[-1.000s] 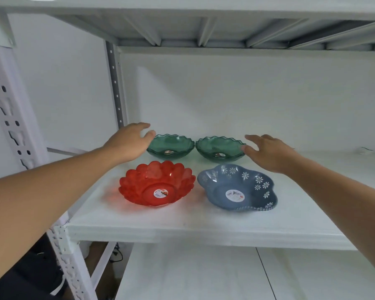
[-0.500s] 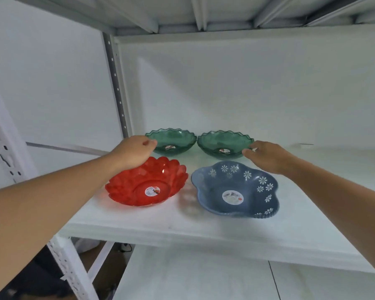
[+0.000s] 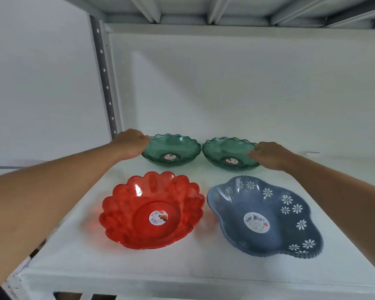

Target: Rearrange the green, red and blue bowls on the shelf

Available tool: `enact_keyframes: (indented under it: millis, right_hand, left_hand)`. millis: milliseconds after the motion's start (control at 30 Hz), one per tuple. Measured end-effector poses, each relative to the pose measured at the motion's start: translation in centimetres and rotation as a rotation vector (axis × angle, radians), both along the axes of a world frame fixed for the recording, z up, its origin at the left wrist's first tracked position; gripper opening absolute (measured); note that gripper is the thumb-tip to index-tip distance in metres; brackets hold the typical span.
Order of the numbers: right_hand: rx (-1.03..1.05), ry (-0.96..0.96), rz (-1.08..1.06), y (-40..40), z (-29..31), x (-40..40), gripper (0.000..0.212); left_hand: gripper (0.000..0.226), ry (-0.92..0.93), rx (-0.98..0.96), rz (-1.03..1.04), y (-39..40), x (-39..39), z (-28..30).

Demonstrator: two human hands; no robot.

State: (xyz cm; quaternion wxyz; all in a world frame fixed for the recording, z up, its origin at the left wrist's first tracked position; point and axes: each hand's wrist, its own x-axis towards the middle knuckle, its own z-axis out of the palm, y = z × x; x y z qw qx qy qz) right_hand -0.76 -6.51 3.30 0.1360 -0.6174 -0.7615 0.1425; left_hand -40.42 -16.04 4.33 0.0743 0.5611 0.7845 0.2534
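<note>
Two translucent green bowls stand side by side at the back of the white shelf [image 3: 204, 267]. My left hand [image 3: 131, 144] curls over the left rim of the left green bowl [image 3: 175, 146]. My right hand [image 3: 271, 155] closes on the right rim of the right green bowl [image 3: 223, 149]. Both green bowls rest on the shelf and nearly touch each other. In front of them sit a scalloped red bowl [image 3: 139, 213] on the left and a blue bowl with white flowers [image 3: 268, 200] on the right. Each bowl has a sticker inside.
A perforated grey upright [image 3: 104, 83] stands at the back left corner. The underside of the upper shelf [image 3: 204, 9] is close overhead. A white wall closes off the back. Bare shelf surface extends to the right of the bowls.
Both hands have reached further back and closed on the outer rims of the green bowls. The camera has moved closer and now looks down more on the shelf.
</note>
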Motion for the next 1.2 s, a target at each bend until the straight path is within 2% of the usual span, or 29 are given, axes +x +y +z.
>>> enact_keyframes:
  millis: [133,233,333,467,500,567,633,733,867,967,1100,1200]
  right_hand:
    - [0.006,0.015,-0.095,2.9,-0.4,-0.2,0.062]
    - [-0.014,0.05,-0.204,4.6,-1.0,-0.1,0.069]
    - [-0.087,0.156,-0.297,6.2,-2.2,0.0,0.052]
    - [-0.15,0.309,-0.378,7.5,-3.7,0.0,0.015]
    - [-0.138,0.338,-0.383,7.8,-4.1,0.1,0.011]
    - [-0.132,0.426,-0.384,8.3,-4.7,0.2,0.021]
    - [-0.198,0.569,-0.405,8.4,-4.8,0.2,0.02]
    - [-0.254,0.691,-0.501,8.5,-4.6,0.2,0.018]
    - [-0.204,0.772,-0.548,8.4,-3.6,2.0,0.018]
    - [-0.179,0.776,-0.525,8.0,-3.0,4.6,0.012]
    - [-0.099,0.77,-0.485,7.0,-3.0,8.8,0.021]
    - [-0.099,0.728,-0.465,5.9,-2.4,11.9,0.016]
  left_hand:
    - [0.043,0.007,-0.016,-0.012,2.8,-1.5,-0.5]
    - [0.059,-0.134,-0.021,0.045,4.7,-2.4,-2.2]
    - [0.073,-0.299,-0.105,0.089,5.6,-2.4,-3.5]
    - [0.056,-0.515,-0.093,0.12,7.3,-1.7,-4.7]
    - [0.05,-0.563,-0.085,0.132,7.6,-1.7,-4.8]
    - [0.036,-0.664,-0.109,0.137,8.2,-1.5,-4.9]
    - [0.021,-0.74,-0.103,0.131,8.2,-1.3,-4.8]
    - [0.022,-0.8,-0.07,0.138,8.5,-1.2,-4.4]
    - [0.025,-0.811,-0.059,0.114,9.2,-0.3,-3.4]
    - [0.026,-0.805,-0.049,0.051,9.3,1.5,-2.4]
    - [0.027,-0.793,-0.031,-0.013,8.7,5.8,-0.9]
    - [0.022,-0.764,-0.028,-0.047,8.0,9.4,0.1]
